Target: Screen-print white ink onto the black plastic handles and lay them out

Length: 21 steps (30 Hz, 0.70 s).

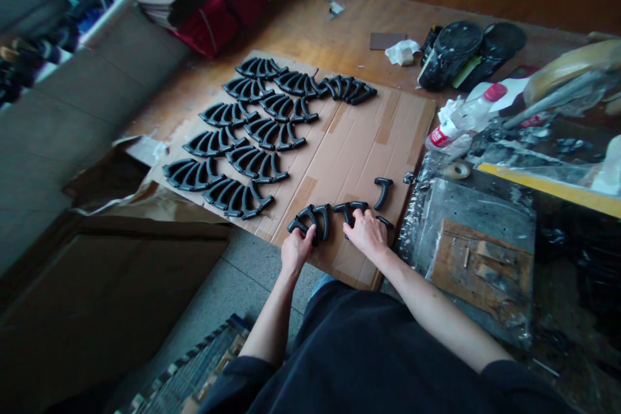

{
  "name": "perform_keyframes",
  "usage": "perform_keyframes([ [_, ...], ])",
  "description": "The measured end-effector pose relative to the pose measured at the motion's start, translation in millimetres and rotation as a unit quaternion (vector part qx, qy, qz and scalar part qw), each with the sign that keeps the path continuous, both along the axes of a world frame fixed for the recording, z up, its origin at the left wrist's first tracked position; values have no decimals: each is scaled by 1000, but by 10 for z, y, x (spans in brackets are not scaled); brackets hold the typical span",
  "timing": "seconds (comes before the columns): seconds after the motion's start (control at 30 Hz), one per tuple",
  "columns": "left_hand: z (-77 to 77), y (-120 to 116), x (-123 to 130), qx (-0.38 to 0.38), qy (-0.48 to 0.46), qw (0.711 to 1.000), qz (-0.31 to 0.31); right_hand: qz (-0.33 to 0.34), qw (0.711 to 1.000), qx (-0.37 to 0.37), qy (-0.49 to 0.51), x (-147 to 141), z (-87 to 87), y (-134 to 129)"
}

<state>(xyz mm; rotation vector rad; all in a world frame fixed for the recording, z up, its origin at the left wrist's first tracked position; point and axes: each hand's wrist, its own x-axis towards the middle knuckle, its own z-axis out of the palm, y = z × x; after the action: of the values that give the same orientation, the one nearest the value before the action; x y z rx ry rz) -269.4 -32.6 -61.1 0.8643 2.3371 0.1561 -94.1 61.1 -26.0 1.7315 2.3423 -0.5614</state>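
Black curved T-ended parts, like small handles, lie on a flat cardboard sheet. My left hand is at the near edge, its thumb and fingers closed on the leftmost curved part of a short row. Beside it stands another curved part. To the right, my right hand is closed over a curved part, and its fingertips are partly hidden. A single curved part lies just beyond that hand, and one more shows partly behind it.
Fanned groups of the same parts cover the sheet's left side. On the right are a stained board, a tape roll, a plastic bottle and dark tubs. Red bundles sit at the back left.
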Motion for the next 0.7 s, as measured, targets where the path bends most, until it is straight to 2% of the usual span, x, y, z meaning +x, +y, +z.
perform_keyframes([
  [0.2,-10,-4,8,2,8,1000,-1,-15,1000,6,-13,-7,2,116],
  [0.47,64,144,-14,-19,22,999,-36,12,999,-38,31,-141,2,-8],
  [0.6,96,285,-118,-28,31,996,-84,44,996,-47,67,6,24,-39],
  [0.7,166,288,-142,-41,51,992,-110,54,992,-32,107,227,49,-59],
])
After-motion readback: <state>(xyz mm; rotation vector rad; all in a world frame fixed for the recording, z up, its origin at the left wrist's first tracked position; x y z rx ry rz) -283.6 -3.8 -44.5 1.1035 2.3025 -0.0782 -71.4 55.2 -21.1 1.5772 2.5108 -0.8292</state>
